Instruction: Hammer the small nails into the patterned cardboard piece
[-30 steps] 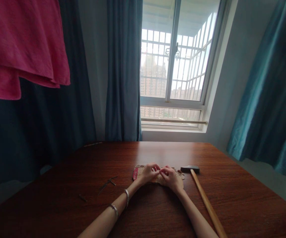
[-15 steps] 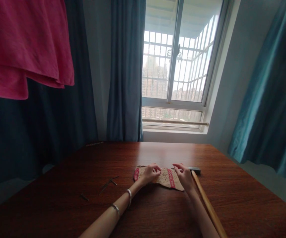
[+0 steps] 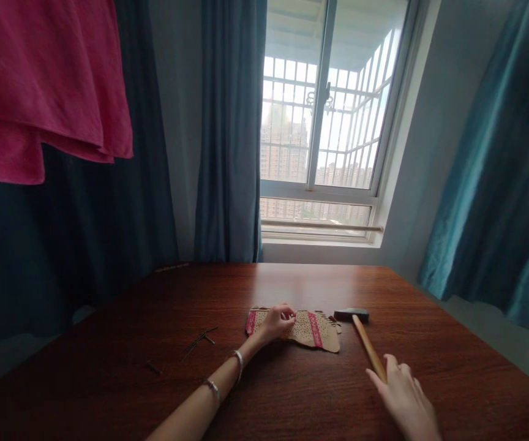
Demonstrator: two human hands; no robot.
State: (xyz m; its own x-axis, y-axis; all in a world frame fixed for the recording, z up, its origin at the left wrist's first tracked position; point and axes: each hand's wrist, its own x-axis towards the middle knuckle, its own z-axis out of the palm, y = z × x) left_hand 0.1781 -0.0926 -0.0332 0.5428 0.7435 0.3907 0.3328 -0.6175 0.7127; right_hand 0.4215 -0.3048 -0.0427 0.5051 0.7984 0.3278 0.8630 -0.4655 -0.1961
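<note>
A tan patterned piece with pink bands [image 3: 313,331] lies flat on the brown wooden table [image 3: 264,380]. My left hand [image 3: 277,320] rests on its left part, fingers curled and pinched together on something too small to make out. To the right lies a hammer [image 3: 366,343] with a dark head and a long wooden handle. My right hand [image 3: 402,395] lies over the near part of that handle, fingers stretched forward along it, thumb side toward the shaft; I see no closed grip.
Several thin dark nails [image 3: 199,340] lie on the table to the left, one more nearer the edge [image 3: 153,367]. A window [image 3: 324,122] with blue curtains [image 3: 228,135] is behind the table. A pink cloth [image 3: 44,86] hangs at upper left.
My right hand left the patterned piece, drew back toward me and to the right, and now lies on the hammer handle. My left hand stayed pinched on the piece.
</note>
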